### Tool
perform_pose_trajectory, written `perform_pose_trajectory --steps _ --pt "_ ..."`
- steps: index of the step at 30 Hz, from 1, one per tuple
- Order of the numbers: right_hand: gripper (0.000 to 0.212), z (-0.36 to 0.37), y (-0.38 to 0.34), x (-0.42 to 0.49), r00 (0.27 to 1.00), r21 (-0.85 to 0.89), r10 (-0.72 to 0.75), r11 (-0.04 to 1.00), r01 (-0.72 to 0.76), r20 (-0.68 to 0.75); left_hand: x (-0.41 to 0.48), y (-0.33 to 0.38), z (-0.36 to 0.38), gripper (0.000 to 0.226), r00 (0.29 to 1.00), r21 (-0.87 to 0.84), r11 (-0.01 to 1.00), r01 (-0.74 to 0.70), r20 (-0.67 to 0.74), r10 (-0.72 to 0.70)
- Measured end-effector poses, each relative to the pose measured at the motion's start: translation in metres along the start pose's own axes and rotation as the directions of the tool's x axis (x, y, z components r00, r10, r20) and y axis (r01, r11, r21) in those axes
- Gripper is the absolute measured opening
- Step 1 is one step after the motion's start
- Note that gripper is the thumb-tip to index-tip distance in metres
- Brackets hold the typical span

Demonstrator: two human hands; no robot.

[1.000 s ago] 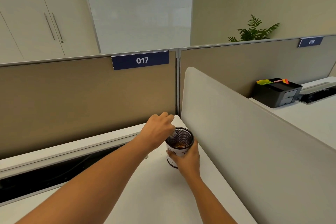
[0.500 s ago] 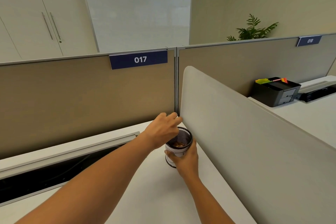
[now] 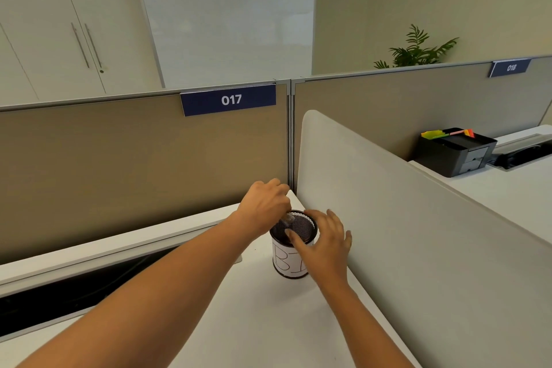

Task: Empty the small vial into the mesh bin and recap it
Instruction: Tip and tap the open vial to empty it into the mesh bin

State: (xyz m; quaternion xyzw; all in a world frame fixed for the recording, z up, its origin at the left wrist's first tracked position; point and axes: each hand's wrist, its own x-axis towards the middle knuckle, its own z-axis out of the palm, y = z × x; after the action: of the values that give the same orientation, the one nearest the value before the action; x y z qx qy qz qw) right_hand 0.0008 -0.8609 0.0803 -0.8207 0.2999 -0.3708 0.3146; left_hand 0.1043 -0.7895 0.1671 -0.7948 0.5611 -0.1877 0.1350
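The mesh bin (image 3: 293, 243) stands upright on the white bench (image 3: 263, 323), close to the pale divider (image 3: 418, 233) on its right, with a white paper label wrapped around its side. The left hand (image 3: 265, 206) hovers over the bin's far-left rim, its fingers clenched around the small clear vial (image 3: 287, 217), which is tilted over the opening. The right hand (image 3: 324, 243) sits at the bin's near-right side with fingers spread and released; its thumb tip lies across the rim, and whether the palm touches the bin cannot be told. The bin's contents are too dark to make out
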Motion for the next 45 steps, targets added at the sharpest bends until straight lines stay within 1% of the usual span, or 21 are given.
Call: perform_pose_trajectory --steps 1,3,5,10,13,15,17,19,22,24,25,28,32,33,37,40,42,45 --pt "0.043 0.000 -0.001 0.003 1.000 -0.028 0.001 1.000 0.000 0.010 0.000 0.001 0.000 0.022 1.000 0.004 1.000 -0.010 0.002 0.010" --pt "0.037 0.000 -0.004 0.007 0.999 -0.090 -0.003 0.996 0.007 0.049 0.001 0.003 -0.001 0.023 0.999 0.012 0.999 -0.032 -0.001 0.032" --pt "0.035 0.002 -0.005 0.011 0.998 -0.109 -0.003 0.994 0.011 0.069 0.001 0.004 -0.001 0.023 0.999 0.013 0.999 -0.048 -0.010 0.049" --pt "0.033 0.000 -0.007 0.016 0.998 -0.115 0.002 0.993 0.005 0.057 0.003 0.001 -0.003 0.020 0.999 -0.042 0.998 -0.047 -0.029 0.046" --pt "0.030 -0.001 -0.007 0.017 0.999 -0.107 -0.004 0.994 0.008 0.043 0.003 -0.005 -0.001 0.026 0.999 -0.078 0.996 -0.036 -0.024 0.034" --pt "0.031 -0.002 -0.006 0.018 0.999 -0.096 0.005 0.995 0.000 0.046 0.003 -0.009 0.001 0.026 0.999 -0.076 0.997 -0.018 -0.035 0.015" --pt "0.032 -0.004 -0.005 0.019 0.999 -0.066 0.006 0.998 -0.002 0.050 0.003 -0.012 0.002 0.017 0.999 -0.078 0.997 0.002 -0.047 -0.005" --pt "0.036 -0.005 -0.005 0.018 0.999 -0.036 -0.006 0.999 0.008 0.040 0.004 -0.013 0.002 0.014 0.998 -0.098 0.995 0.027 -0.050 -0.032" --pt "0.043 -0.009 -0.005 0.015 0.998 -0.064 -0.056 0.997 0.054 -0.033 0.006 -0.012 0.002 0.014 0.995 -0.153 0.985 0.085 -0.040 -0.092" --pt "0.043 -0.010 -0.003 0.012 0.991 -0.104 -0.099 0.990 0.090 -0.086 0.006 -0.013 0.002 0.013 0.988 -0.207 0.969 0.138 -0.035 -0.148" --pt "0.043 -0.011 -0.002 0.012 0.990 -0.111 -0.107 0.989 0.097 -0.091 0.006 -0.013 0.003 0.013 0.984 -0.230 0.960 0.159 -0.035 -0.172" --pt "0.046 -0.009 0.001 0.011 0.994 -0.083 -0.103 0.992 0.100 -0.040 0.005 -0.012 0.004 0.017 0.977 -0.284 0.939 0.195 -0.022 -0.210" --pt "0.062 -0.007 0.006 0.011 0.993 -0.077 -0.110 0.991 0.113 0.042 0.004 -0.016 0.006 0.019 0.972 -0.313 0.923 0.224 0.003 -0.235" --pt "0.063 -0.006 0.007 0.012 0.992 -0.079 -0.112 0.990 0.117 0.067 0.003 -0.016 0.006 0.019 0.971 -0.317 0.920 0.229 0.014 -0.237" --pt "0.056 -0.002 0.009 0.014 0.980 -0.054 -0.121 0.990 0.131 0.158 0.002 -0.014 0.005 0.020 0.975 -0.317 0.923 0.218 0.025 -0.222" --pt "0.050 -0.003 0.008 0.018 0.975 -0.024 -0.116 0.992 0.122 0.188 0.003 -0.014 0.003 0.018 0.980 -0.311 0.931 0.193 0.004 -0.201" --pt "0.044 -0.005 0.007 0.021 0.978 0.019 -0.083 0.997 0.081 0.191 0.003 -0.014 0.004 0.017 0.982 -0.311 0.934 0.173 -0.016 -0.187" --pt "0.034 -0.007 0.002 0.025 0.980 0.100 0.006 0.995 -0.026 0.201 0.003 -0.012 0.005 0.014 0.983 -0.300 0.943 0.141 -0.072 -0.170"
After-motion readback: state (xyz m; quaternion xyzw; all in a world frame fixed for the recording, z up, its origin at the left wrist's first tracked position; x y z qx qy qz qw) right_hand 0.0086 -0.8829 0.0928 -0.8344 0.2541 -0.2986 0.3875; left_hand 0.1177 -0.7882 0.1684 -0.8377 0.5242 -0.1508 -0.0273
